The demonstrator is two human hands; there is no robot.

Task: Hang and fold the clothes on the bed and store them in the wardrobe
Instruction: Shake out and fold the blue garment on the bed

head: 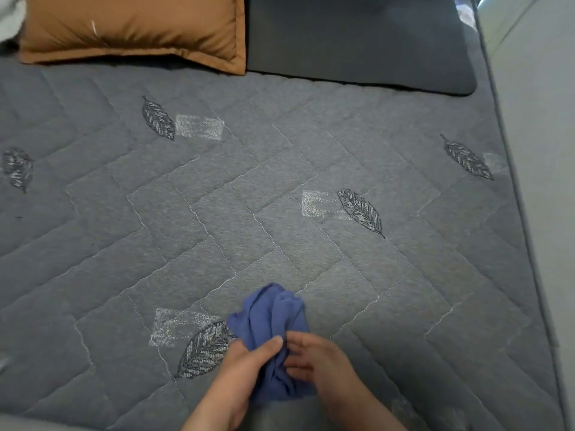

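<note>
A small blue garment (270,318), bunched and crumpled, is held just above the near part of the grey quilted bed (280,188). My left hand (245,368) grips its left side, thumb across the cloth. Beside it, my right hand (317,359) pinches the garment's right side with fingers curled into the folds. The lower end of the cloth hangs between my wrists. No wardrobe is in view.
A brown pillow (133,29) lies at the head of the bed on the left, with a dark grey pillow (361,38) to its right. The bed's right edge (525,228) runs diagonally, with pale floor beyond it.
</note>
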